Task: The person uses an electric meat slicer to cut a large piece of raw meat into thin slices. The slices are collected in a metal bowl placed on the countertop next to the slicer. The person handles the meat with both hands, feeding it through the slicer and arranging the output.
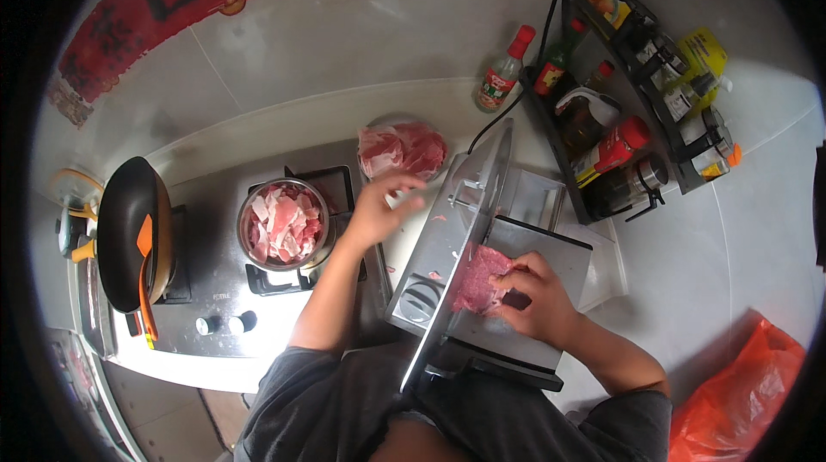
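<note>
In the head view, my right hand (542, 304) grips a piece of raw red meat (481, 281) on the metal carriage (558, 249) of an electric meat slicer. The meat lies against the right side of the tall, thin blade or guard plate (461, 268), seen nearly edge-on. A round dial (419, 301) sits on the slicer's body left of that plate. My left hand (384, 210) hovers left of the slicer, slightly blurred, fingers apart and nothing visible in it. Just beyond it, a plate of raw meat slices (403, 146) rests by the wall.
A metal pot (242, 239) holding cut raw meat (284, 223) stands on the gas stove (206, 281). Left of it, a wok (122, 236) stands tilted with an orange spatula (145, 268). A black rack (555, 159) of bottles, a power cord (497, 117) and a red plastic bag (742, 391) are rightward.
</note>
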### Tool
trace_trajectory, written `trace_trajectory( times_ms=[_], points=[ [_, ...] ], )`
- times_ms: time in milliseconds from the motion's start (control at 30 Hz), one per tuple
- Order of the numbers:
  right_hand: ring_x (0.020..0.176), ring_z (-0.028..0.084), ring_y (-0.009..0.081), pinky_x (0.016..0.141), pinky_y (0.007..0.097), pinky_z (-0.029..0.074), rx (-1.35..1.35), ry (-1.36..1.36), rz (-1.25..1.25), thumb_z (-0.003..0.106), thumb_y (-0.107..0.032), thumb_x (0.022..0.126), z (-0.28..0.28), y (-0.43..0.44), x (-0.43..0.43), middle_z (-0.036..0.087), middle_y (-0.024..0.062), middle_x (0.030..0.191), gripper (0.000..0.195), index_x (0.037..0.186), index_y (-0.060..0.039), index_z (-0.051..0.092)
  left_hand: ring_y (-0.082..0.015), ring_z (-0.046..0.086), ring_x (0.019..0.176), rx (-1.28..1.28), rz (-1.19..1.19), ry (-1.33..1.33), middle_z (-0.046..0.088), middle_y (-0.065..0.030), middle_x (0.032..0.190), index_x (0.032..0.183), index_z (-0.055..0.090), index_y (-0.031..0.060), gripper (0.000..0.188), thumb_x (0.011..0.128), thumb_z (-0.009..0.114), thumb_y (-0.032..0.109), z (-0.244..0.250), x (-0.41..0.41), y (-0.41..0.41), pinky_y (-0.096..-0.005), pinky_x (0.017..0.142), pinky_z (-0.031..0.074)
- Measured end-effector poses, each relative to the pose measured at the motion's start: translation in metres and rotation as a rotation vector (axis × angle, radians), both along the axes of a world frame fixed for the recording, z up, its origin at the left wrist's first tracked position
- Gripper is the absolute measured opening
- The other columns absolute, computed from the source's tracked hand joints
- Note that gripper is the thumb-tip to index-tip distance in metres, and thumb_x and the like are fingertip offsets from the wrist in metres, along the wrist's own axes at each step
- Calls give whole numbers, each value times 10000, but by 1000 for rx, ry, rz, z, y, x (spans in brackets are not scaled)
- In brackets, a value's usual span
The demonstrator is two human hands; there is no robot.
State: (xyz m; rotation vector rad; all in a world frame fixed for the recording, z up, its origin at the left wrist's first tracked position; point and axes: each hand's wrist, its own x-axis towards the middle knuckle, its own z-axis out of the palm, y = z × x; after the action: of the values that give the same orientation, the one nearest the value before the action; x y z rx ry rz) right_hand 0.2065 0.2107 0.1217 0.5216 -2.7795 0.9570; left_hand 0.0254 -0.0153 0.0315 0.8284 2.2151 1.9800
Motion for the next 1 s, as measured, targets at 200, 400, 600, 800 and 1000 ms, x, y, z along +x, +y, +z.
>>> trace_trajectory(
  times_ms=[200,400,600,800,1000],
  points=[
    [844,570,262,721,325,484,48,64,-37,857,-130,535,-1,10,-20,546,110,948,434,915,-96,650,-163,554,1007,427,-430,-189,588,-96,1065,863,574,33,218,728,710,-72,-28,39,34,-311,876,471],
    [851,571,266,730,333,479,93,72,-52,864,-160,529,0,22,-36,557,108,959,447,916,-92,651,-150,600,895,508,-371,-244,606,-101,1003,779,483,32,182,808,576,-122,-39,46,53,-287,810,501],
    [856,571,271,739,330,478,105,132,-51,855,-154,531,1,33,-55,568,113,948,446,926,-78,663,-136,580,864,228,-271,-142,622,-84,892,768,517,11,155,795,504,-141,-26,42,35,-260,785,458],
    [853,567,276,745,343,475,89,102,-24,840,-164,560,6,39,-59,546,105,944,425,930,-79,650,-122,607,774,-118,23,-92,676,-83,910,907,650,5,88,827,619,-11,-14,16,3,-261,703,477],
    [825,579,261,714,342,499,67,23,10,796,-187,630,1,6,-8,526,108,940,335,918,-97,651,-255,653,828,-140,367,164,671,-121,925,962,625,23,177,822,550,-56,-35,-57,-8,-323,727,497]
  ],
)
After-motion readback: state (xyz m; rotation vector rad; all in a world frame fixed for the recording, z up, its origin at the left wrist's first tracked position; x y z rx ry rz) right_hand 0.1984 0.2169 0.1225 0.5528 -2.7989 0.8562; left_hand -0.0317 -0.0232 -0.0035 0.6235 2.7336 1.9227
